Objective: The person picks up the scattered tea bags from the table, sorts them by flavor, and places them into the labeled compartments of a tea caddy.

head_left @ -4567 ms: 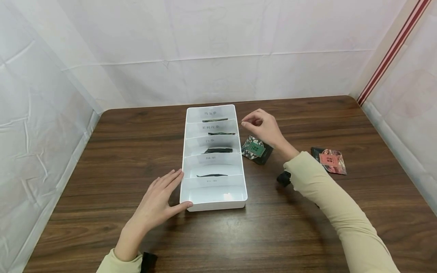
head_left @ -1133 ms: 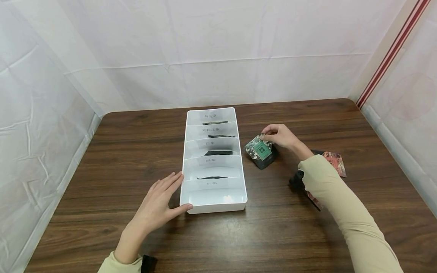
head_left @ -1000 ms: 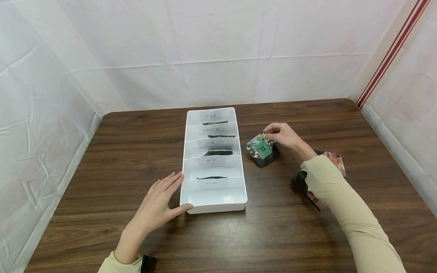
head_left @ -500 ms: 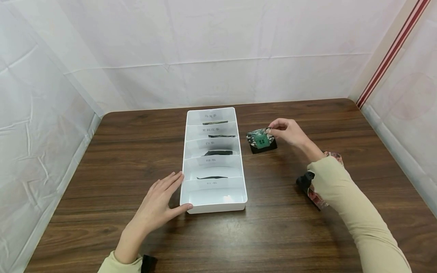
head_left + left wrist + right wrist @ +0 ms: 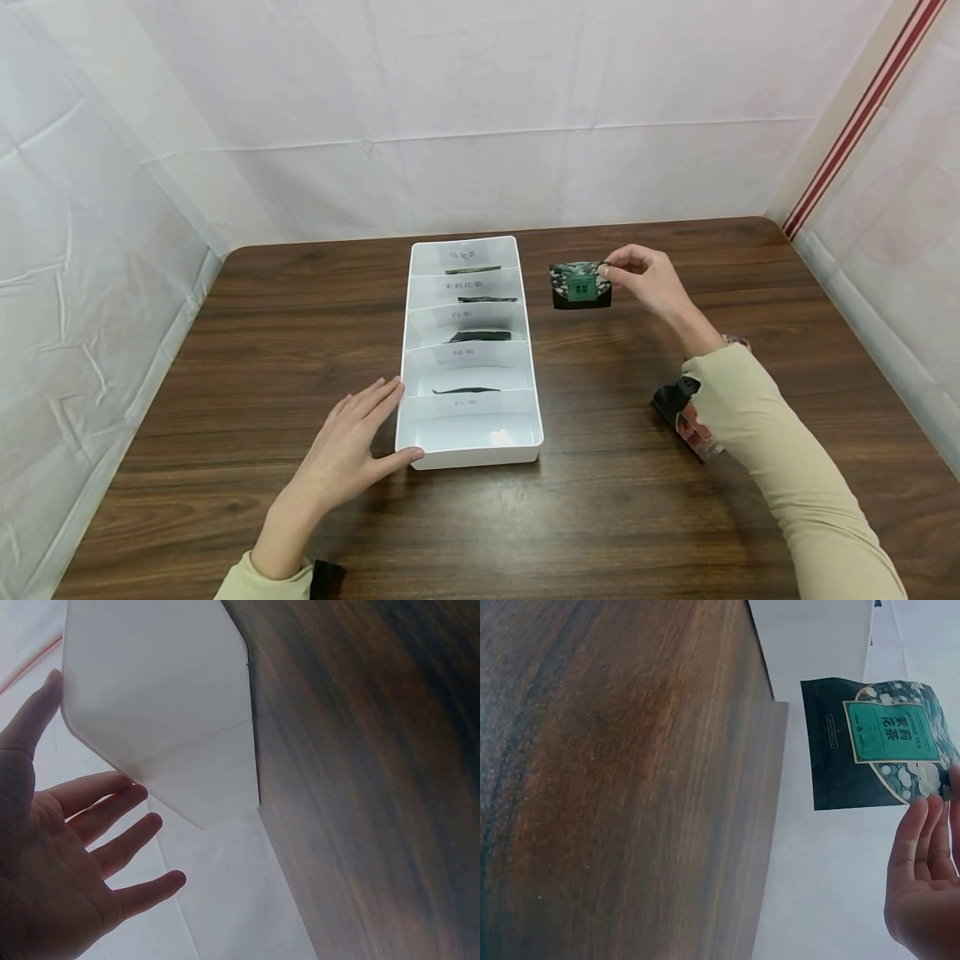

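My right hand (image 5: 652,283) pinches a tea sachet (image 5: 581,287) by its upper right corner, above the table and right of the box. Dark, with a green label and white flowers, the sachet (image 5: 877,742) shows its front in the right wrist view. A white box (image 5: 472,457) with several labelled compartments stands mid-table. Thin dark edges of sachets show in all but the nearest compartment. My left hand (image 5: 345,446) rests against the box's near left corner, fingers spread, thumb on the front rim; the left wrist view has those fingertips at the box wall (image 5: 165,690).
On the table's right side lies a red-patterned sachet (image 5: 697,433), partly covered by my sleeve (image 5: 757,433) and wrist strap. Another reddish sachet (image 5: 738,341) peeks out behind that sleeve. White sheeting (image 5: 480,167) rises behind the brown table (image 5: 285,308).
The green-labelled sachet lay on the table beside the box; my right hand has since gripped it, lifted it and moved it away from me, turning it more upright. My left hand stays put.
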A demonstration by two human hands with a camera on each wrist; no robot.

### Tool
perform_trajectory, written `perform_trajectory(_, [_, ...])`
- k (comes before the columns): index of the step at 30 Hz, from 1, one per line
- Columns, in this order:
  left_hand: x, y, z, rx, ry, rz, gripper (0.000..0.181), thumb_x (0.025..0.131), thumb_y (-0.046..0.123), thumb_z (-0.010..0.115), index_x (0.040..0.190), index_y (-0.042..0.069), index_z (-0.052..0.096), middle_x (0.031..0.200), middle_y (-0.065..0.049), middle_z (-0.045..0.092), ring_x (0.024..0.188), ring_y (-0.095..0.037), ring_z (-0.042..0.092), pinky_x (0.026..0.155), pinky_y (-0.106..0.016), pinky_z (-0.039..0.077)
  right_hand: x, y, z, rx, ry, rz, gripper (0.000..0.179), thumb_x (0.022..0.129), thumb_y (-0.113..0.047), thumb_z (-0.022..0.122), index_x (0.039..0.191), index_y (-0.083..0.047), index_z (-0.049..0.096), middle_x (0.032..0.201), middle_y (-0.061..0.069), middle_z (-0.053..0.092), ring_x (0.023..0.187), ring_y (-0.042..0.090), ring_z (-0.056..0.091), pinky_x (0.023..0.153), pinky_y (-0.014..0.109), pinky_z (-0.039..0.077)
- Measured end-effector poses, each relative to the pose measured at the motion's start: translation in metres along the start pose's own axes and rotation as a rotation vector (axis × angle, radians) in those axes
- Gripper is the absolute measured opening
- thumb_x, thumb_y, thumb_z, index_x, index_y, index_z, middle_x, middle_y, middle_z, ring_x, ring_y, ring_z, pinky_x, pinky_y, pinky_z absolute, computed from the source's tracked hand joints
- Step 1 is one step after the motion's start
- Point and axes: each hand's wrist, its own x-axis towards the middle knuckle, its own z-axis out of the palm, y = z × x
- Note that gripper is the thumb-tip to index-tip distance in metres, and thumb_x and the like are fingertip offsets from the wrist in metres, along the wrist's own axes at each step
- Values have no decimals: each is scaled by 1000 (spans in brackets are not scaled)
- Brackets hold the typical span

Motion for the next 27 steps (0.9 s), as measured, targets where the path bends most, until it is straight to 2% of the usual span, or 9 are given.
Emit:
perform_trajectory(5, [0,-1,1,3,12,9,79,72,48,67,130,0,43,132,-11,41,122,-27,33,95,-54,24,1,-3,0,1,57,-43,19,83,-19,63,89,-2,59,79,6,60,68,19,56,62,26,47])
perform_trajectory(8, [0,-1,0,0,4,3,79,72,48,67,130,1,42,133,-10,40,123,-26,32,96,-53,23,1,-5,0,42,86,-57,18,83,-15,63,90,2,58,77,7,60,65,15,56,61,25,47])
perform_trajectory(16, [0,-1,0,-3,-13,-7,79,72,48,66,131,2,41,134,-9,39,124,-25,31,96,-53,22,3,-15,3,181,138,-61,13,81,-12,65,88,-3,59,79,4,58,67,16,57,61,23,49])
perform_trajectory(21, [0,-1,0,-3,-15,-8,79,72,48,66,131,2,41,134,-9,39,124,-25,30,97,-53,22,5,-21,7,255,140,-97,13,80,-11,65,88,-3,60,82,7,57,69,19,56,63,25,50])
perform_trajectory(27, [0,-1,0,-2,-14,-8,79,72,49,66,131,2,41,134,-9,39,124,-25,31,97,-53,22,7,-32,14,293,143,-108,12,80,-11,66,87,-4,60,83,8,58,71,20,57,64,25,50])
